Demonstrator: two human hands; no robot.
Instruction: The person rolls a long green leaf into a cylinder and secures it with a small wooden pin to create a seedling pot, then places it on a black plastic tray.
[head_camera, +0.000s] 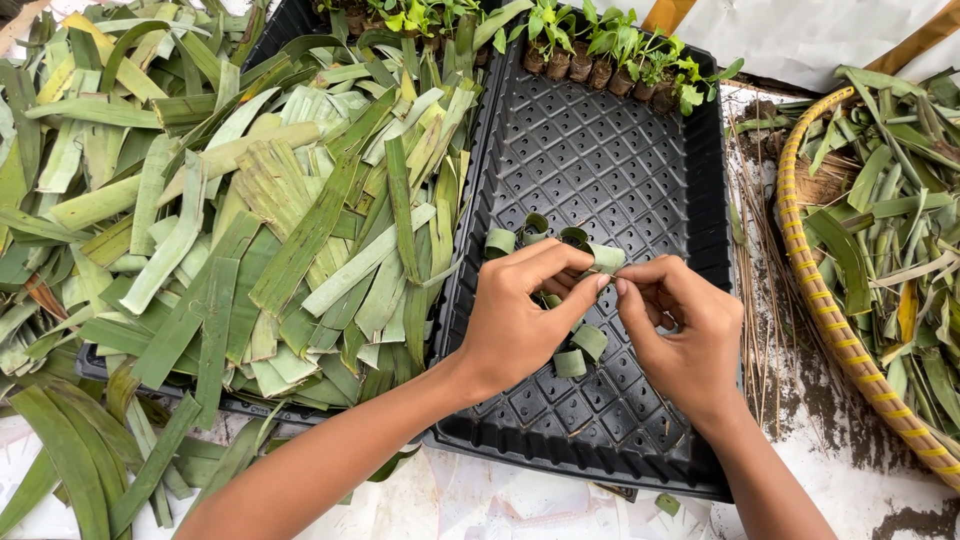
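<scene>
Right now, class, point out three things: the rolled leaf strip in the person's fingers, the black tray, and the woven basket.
rolled leaf strip (606, 258), head view, on its pale outer wall.
black tray (600, 150), head view, on its bare dimpled floor.
woven basket (812, 290), head view, on its yellow-bound rim.

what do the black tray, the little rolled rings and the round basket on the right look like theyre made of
Black tray: looks like thin moulded plastic, slightly glossy, with a repeating grid of dimpled cells.
Rolled rings: strips of green leaf, matte and fibrous, with lengthwise veins like the cut leaves nearby.
Basket: probably woven cane or bamboo, with a tan rim bound in yellowish wraps.
</scene>
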